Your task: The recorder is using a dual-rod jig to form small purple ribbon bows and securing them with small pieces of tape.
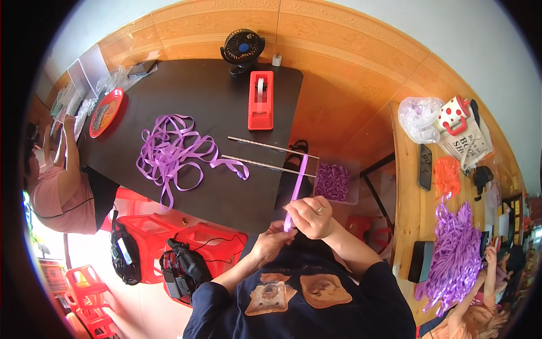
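Observation:
A strip of purple ribbon (298, 183) runs from the free ends of two thin rods (271, 148) down to my hands. The rods lie on the dark table (220, 90) and stick out past its right edge. My left hand (272, 240) pinches the ribbon's lower end between thumb and fingers. Just above and to the right, my right hand (310, 217), with a ring on one finger, is closed on the same strip. A loose tangle of purple ribbon (172, 150) lies on the table, left of the rods. Whether the strip is joined to it does not show.
Behind the rods stand a red tape dispenser (261, 116) and a black fan (243, 48). A clear bin of purple ribbon pieces (332, 183) sits below the rod ends. To the right, a wooden table (407, 220) bears a ribbon heap (454, 254). Other people work at both sides.

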